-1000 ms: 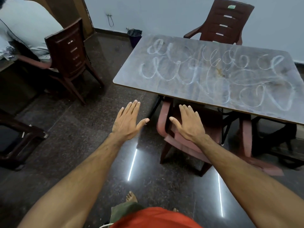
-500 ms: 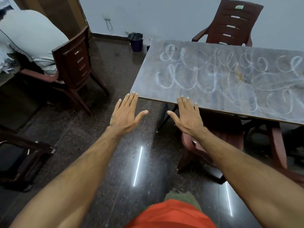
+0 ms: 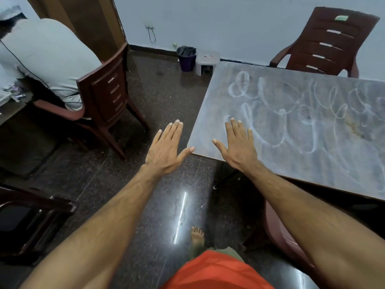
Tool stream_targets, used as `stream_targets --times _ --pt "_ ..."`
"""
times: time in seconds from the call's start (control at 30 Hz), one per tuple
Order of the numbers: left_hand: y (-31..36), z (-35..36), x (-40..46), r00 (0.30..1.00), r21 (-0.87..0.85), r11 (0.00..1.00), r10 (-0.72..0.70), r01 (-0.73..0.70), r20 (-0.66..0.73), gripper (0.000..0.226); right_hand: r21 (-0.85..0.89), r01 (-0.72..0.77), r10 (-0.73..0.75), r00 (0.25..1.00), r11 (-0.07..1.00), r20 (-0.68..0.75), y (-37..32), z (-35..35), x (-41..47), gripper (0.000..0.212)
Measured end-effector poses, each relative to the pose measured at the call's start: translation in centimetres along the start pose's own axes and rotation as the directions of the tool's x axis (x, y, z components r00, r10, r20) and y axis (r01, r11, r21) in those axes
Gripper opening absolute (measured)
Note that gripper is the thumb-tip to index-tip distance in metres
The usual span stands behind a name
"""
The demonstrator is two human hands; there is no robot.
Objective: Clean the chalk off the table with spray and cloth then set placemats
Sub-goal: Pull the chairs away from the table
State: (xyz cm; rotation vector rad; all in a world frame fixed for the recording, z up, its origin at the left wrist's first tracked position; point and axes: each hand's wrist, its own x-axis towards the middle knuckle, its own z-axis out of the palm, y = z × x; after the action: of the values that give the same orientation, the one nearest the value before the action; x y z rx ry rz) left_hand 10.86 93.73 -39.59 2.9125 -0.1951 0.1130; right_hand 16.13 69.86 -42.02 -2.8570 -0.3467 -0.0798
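A grey table (image 3: 208, 113) stands to the right, its top covered in looping white chalk scribbles (image 3: 291, 113). My right hand (image 3: 238, 146) is stretched flat, palm down, over the table's near left corner, fingers straight; whether it touches the top I cannot tell. My left hand (image 3: 166, 149) is held flat over the floor just left of that corner, its thumb tip by the table's edge. Both hands hold nothing. No spray, cloth or placemats are in view.
A person in a grey shirt sits in a brown chair (image 3: 104, 94) at the left. Another brown chair (image 3: 325, 42) stands behind the table, one (image 3: 277, 230) is tucked under its near side. A dark bin (image 3: 186, 58) and small white stool (image 3: 207, 61) stand by the wall.
The view has moved forward and left toward the table. My right hand now lies over the table's corner instead of in front of its edge; both hands stay flat.
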Motion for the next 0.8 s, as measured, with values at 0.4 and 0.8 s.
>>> stream_targets --times 0.4,0.8 --pt "-7.9 0.1 14.3 0.998 -0.019 0.998 0.061 -0.061 0.008 0.090 -0.026 -0.049 0.049 0.999 0.998 0.003 -2.6 1.9 15.0 0.081" --pt "-19.7 -1.9 31.9 0.968 -0.002 0.970 0.244 -0.244 0.062 0.091 -0.079 -0.288 0.280 0.955 0.954 -0.093 -6.9 4.2 28.7 0.080"
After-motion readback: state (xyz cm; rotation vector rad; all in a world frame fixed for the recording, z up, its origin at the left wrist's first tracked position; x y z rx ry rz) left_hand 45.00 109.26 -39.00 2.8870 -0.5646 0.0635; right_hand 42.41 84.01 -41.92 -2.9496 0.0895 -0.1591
